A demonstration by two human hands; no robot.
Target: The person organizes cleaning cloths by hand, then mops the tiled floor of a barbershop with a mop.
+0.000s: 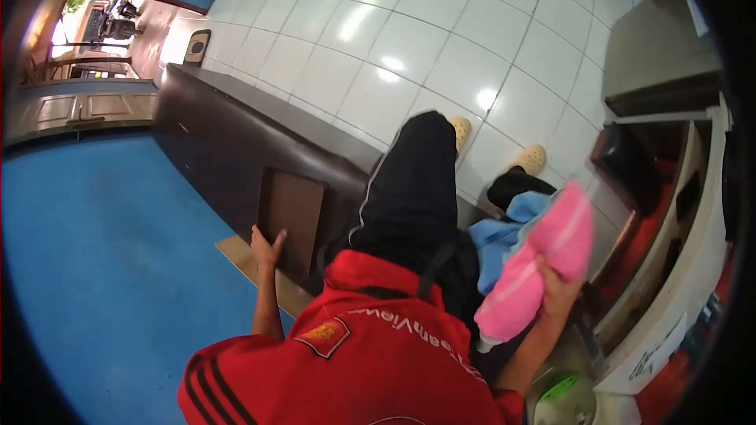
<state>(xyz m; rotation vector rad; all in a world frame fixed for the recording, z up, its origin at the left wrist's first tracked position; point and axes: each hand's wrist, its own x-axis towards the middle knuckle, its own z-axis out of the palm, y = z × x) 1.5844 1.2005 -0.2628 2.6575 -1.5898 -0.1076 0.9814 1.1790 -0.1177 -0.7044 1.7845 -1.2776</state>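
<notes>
White tiled floor (409, 39), right hand (557, 287) gripping pink towel (543, 267), left hand (266, 248) on brown tray (291, 216)

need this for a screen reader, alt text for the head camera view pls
Seen from above, a person in a red shirt and black trousers grips a pink folded towel in the right hand, over a blue cloth. The left hand touches a brown tray leaning against a dark counter.

Pink towel (543, 267) in right hand (557, 291), left hand (266, 248) on brown tray (290, 216)

Seen from above: red shirt (354, 354), black trousers (413, 181), blue cloth (500, 236) just behind the towel, dark bench (236, 134) against blue wall (94, 267), white tiled floor (409, 39).
</notes>
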